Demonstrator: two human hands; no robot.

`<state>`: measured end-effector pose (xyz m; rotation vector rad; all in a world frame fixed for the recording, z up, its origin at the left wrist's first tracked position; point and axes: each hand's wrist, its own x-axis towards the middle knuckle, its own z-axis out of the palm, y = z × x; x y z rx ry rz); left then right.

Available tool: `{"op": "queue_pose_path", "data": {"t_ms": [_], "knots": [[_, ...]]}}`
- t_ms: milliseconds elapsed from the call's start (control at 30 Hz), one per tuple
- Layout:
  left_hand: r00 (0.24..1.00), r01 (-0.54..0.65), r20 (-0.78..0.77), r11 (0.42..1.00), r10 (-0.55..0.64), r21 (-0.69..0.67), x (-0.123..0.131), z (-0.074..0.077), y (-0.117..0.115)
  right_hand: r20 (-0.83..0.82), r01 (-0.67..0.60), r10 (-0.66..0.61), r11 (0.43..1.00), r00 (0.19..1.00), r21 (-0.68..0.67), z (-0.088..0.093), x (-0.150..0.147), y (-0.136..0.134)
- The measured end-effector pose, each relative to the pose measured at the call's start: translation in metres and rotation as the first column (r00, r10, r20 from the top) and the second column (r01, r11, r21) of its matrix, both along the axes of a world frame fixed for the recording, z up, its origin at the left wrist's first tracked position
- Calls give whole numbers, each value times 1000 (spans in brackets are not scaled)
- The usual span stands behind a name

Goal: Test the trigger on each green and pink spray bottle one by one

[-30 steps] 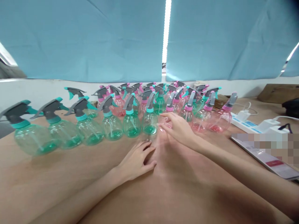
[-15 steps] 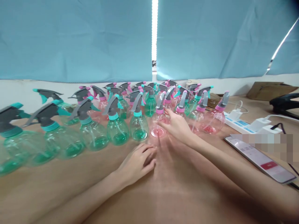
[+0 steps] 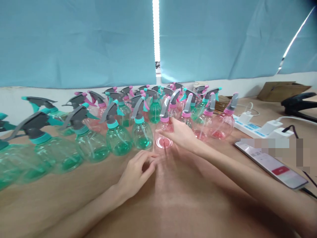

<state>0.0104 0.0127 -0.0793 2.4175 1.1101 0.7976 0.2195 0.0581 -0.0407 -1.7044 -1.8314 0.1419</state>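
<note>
My right hand (image 3: pixel 182 134) is wrapped round the side of a clear pink spray bottle (image 3: pixel 163 134) with a grey trigger and pink collar. The bottle is tipped so that its round base faces me. It sits at the join between a front row of green spray bottles (image 3: pixel 141 133) on the left and pink spray bottles (image 3: pixel 223 123) on the right. My left hand (image 3: pixel 135 172) lies on the brown table (image 3: pixel 188 208) just in front of the green row, fingers loosely bent, holding nothing.
Several more green and pink spray bottles (image 3: pixel 155 107) crowd behind the front row. A white power strip (image 3: pixel 250 127) with chargers and a phone (image 3: pixel 272 163) lie to the right. A cardboard box (image 3: pixel 279 90) and a black object (image 3: pixel 297 102) sit far right. Blue curtains (image 3: pixel 74 43) hang behind.
My right hand has closed on the pink bottle and tipped it toward me. My left hand curled its fingers slightly. My view shifted to the right.
</note>
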Motion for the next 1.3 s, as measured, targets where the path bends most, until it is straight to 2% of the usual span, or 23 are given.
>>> {"op": "queue_pose_path", "data": {"t_ms": [167,300,367,467,600,733,800,900,967,1033,1100,1167,1300], "knots": [[988,-84,116,989,99,-122,13,14,-7,-23,-96,95,993,995,-66,8,8,-30],[965,-139,224,990,135,3,27,33,-9,21,-143,144,989,989,-28,9,8,-54],[961,-119,257,992,105,41,33,44,-8,22,-192,192,981,981,8,7,4,-65],[954,-59,292,998,61,-16,40,59,-10,14,-254,254,964,967,73,2,-5,-78],[938,-71,332,993,99,-97,41,71,-19,37,-337,336,929,941,153,-6,-19,-90],[930,-64,358,994,90,-83,31,72,-27,17,-456,466,857,885,238,-11,-34,-94],[920,-73,378,993,102,-91,23,70,-29,-10,-476,493,845,870,242,-12,-43,-95],[907,-73,406,991,114,-115,11,66,-30,-37,-500,513,848,858,174,-9,-54,-94],[894,-76,431,990,121,-119,3,65,-30,-38,-575,581,812,813,99,-5,-57,-90],[887,-89,445,991,125,-101,-4,65,-29,-29,-669,670,742,742,48,-4,-53,-84],[891,-97,438,992,122,-79,-10,67,-28,-28,-684,686,727,727,57,-7,-43,-76],[899,-100,419,992,125,-82,-15,68,-27,-19,-651,653,756,757,60,-17,-29,-66],[909,-134,379,983,173,-127,-20,71,-22,-1,-540,540,840,841,-47,-48,-2,-54]]}}
